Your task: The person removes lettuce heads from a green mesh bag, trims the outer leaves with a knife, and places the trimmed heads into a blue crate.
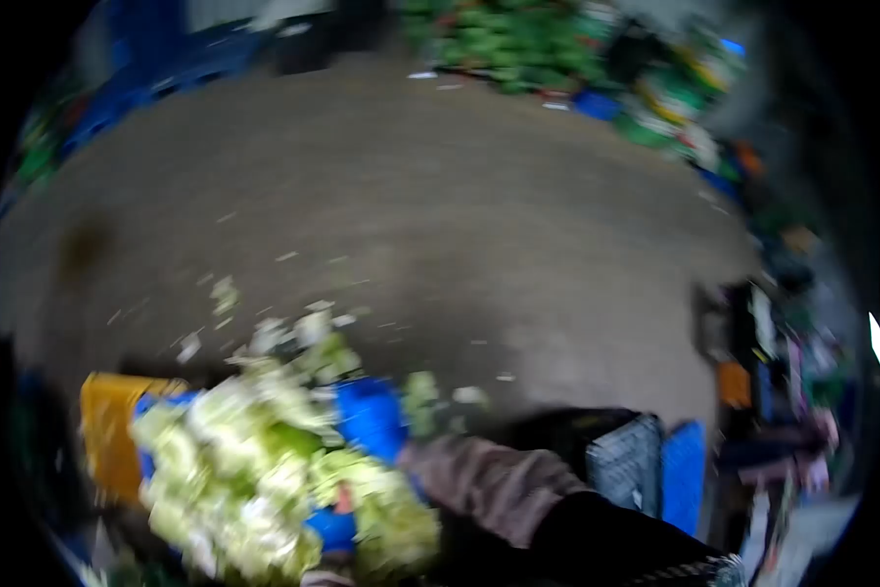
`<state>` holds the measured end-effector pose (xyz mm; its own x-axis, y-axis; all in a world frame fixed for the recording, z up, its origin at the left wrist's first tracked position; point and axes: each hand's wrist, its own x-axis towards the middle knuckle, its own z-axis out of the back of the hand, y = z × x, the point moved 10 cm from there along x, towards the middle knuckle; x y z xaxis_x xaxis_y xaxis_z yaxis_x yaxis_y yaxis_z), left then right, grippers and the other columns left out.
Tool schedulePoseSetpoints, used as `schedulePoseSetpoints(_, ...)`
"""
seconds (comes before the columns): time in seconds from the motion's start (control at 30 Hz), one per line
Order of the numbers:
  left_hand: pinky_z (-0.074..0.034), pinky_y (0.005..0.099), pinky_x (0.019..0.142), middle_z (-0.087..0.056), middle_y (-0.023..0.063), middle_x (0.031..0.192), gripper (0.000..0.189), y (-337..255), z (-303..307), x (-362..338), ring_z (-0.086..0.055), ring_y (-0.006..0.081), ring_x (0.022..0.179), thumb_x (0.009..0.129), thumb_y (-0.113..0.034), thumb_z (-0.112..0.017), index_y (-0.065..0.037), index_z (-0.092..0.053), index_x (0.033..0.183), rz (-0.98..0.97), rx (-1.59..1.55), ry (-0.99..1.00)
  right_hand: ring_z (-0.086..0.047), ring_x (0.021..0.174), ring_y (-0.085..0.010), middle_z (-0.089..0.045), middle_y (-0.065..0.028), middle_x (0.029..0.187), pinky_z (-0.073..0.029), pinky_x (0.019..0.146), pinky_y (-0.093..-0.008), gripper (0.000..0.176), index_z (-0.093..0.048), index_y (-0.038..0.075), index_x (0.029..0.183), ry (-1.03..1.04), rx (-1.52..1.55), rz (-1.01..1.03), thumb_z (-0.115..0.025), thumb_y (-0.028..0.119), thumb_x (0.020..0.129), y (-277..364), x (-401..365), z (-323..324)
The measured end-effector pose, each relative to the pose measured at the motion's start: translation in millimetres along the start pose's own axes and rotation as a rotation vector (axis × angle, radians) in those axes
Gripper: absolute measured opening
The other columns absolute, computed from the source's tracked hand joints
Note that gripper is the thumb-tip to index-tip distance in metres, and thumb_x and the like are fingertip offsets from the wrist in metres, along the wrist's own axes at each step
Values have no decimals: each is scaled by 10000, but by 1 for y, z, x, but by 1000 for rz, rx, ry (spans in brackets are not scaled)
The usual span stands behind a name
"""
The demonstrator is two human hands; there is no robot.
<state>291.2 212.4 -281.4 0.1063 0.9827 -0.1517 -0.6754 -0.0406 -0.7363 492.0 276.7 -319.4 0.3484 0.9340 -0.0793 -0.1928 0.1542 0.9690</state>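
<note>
- Leafy greens (pixel 254 460), pale green and nearly white, lay in a big loose heap at the lower left of my head view, beside a yellow crate (pixel 112 430).
- A blue edge (pixel 166 399) showed between the yellow crate and the leaves; I could not make out what it belonged to.
- My right hand (pixel 370 421), blurred and blue-covered, was at the right side of the heap, against the leaves. I could not tell whether its fingers were spread or closed around anything.
- A brownish-grey sleeve (pixel 499 479) ran from that hand to a black part at the lower right.
- My left hand (pixel 334 528), also with a blue covering, was among the leaves near the bottom, a bit of skin showing above the blue. Its grip was hidden too, so I could not say how wide it was.
- Leaf scraps (pixel 225 293) were scattered on the grey-brown floor (pixel 362 225) just beyond the heap.
- Right of the sleeve, I saw a grey crate (pixel 624 465) with a blue panel (pixel 682 479) standing just beside it.
- Across the floor were a green pile (pixel 518 44) and, at the upper left, a blue pallet-like object (pixel 190 64).
</note>
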Motion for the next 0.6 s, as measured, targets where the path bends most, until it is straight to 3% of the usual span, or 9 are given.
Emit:
schedulePoseSetpoints(0.17, -442, 455, 942, -581, 185, 1156, 699, -8, -27, 32, -562, 346, 1047, 764, -450, -723, 50, -505, 1201, -78, 179, 24, -565, 609, -297, -574, -133, 737, -434, 540, -399, 154, -514, 73, 864, -130, -333, 18, -544, 212, 924, 67, -29, -21)
schedulePoseSetpoints(0.27, -432, 460, 960, -565, 192, 1184, 755, -9, -41, 37, -546, 358, 1075, 735, -459, -747, 51, -489, 1229, -90, 258, 4, -539, 606, -310, -521, -124, 715, -425, 516, -417, 135, -520, 57, 881, -56, -657, 240, -534, 184, 927, 14, -31, -78)
schedulePoseSetpoints(0.4, -417, 467, 984, -544, 200, 1221, 834, 10, -54, 40, -524, 375, 1112, 697, -472, -778, 52, -466, 1265, -76, 299, -44, -510, 564, -219, -508, -64, 650, -431, 499, -352, 142, -568, 102, 807, -3, -887, 369, -557, 181, 924, 8, -20, -77)
schedulePoseSetpoints(0.5, -407, 472, 1002, -528, 207, 1249, 894, 48, -50, 30, -508, 388, 1140, 668, -481, -801, 53, -449, 1293, 26, 275, -146, -489, 532, -151, -499, -18, 601, -435, 487, -304, 179, -603, 136, 750, -44, -1678, 775, -575, 179, 922, 2, -44, -107)
schedulePoseSetpoints(0.53, -403, 473, 1008, -523, 209, 1258, 915, 59, -49, 25, -503, 392, 1149, 658, -484, -809, 53, -444, 1302, 60, 286, -197, -482, 521, -128, -495, -3, 585, -436, 483, -288, 196, -615, 148, 732, -54, -1783, 926, -580, 179, 922, -1, -47, -123)
schedulePoseSetpoints(0.6, -396, 476, 1020, -512, 213, 1276, 956, 66, -58, 12, -492, 401, 1168, 638, -491, -825, 54, -432, 1320, 94, 280, -286, -575, 615, -192, -555, -44, 612, -479, 563, -351, 136, -639, 154, 691, 202, -1439, 954, -608, 111, 816, 36, -16, -144)
